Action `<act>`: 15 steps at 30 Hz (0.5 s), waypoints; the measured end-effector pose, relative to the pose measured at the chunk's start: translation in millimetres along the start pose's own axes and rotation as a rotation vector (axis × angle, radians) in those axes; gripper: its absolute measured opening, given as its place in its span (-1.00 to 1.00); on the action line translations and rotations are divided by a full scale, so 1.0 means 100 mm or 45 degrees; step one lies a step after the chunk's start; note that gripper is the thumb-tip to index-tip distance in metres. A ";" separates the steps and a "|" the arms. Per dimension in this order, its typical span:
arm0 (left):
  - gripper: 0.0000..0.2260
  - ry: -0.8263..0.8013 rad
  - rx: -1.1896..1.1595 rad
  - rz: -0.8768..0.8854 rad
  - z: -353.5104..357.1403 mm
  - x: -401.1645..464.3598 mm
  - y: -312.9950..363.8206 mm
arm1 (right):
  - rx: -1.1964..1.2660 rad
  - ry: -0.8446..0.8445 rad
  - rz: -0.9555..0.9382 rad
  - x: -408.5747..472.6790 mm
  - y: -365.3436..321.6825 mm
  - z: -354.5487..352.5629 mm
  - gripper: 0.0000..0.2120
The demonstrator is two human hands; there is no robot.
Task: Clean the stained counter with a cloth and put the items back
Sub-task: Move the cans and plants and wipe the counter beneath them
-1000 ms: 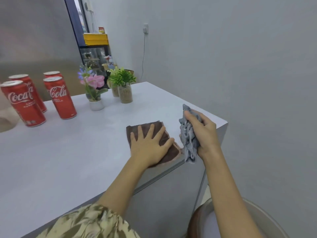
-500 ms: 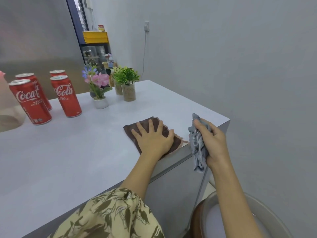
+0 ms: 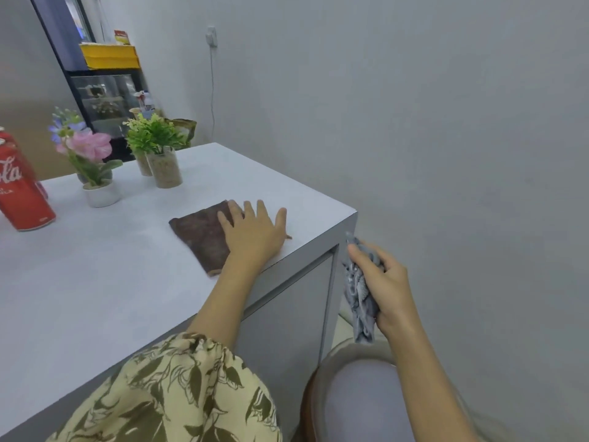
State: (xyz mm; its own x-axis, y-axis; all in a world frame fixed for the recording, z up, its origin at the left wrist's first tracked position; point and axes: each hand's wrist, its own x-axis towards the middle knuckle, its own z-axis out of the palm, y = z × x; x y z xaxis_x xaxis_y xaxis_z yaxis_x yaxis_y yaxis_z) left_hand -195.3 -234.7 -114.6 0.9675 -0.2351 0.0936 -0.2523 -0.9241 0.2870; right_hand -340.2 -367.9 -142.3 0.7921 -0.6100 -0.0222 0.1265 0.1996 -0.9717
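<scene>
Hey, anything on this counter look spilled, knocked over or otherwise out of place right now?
Nothing stands out. The red can, the flower pot and the green plant stand upright on the counter. The left hand presses the brown cloth flat; the right hand grips a grey cloth off the edge.

The left hand (image 3: 255,232) is pressing flat on the brown cloth (image 3: 200,236) lying on the surface (image 3: 95,282). The right hand (image 3: 385,282) is gripping a bunched grey cloth (image 3: 358,298) beside the surface's corner.

Plain grey walls (image 3: 446,122); wall socket (image 3: 211,36) with hanging cord; dark shelving unit (image 3: 105,90) bearing a yellow box (image 3: 110,56), far background.
</scene>
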 end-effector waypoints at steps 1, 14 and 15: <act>-0.41 0.060 -0.002 0.081 0.08 -0.09 0.22 | -0.004 0.016 0.010 0.00 0.06 -0.15 -0.80; -0.64 -0.880 -0.749 0.515 1.65 -1.35 0.90 | -0.080 0.314 0.332 -0.30 0.98 -1.13 -0.65; -0.60 -0.915 -0.798 0.480 1.72 -1.38 0.88 | -0.062 0.327 0.367 -0.32 1.04 -1.16 -0.68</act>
State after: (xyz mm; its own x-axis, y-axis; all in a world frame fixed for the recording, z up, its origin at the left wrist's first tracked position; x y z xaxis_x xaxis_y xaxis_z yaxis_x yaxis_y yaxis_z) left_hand -347.4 -336.0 -266.1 0.5539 -0.7932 -0.2532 -0.3075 -0.4775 0.8231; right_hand -421.7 -416.9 -270.3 0.6149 -0.7076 -0.3481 -0.1127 0.3581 -0.9269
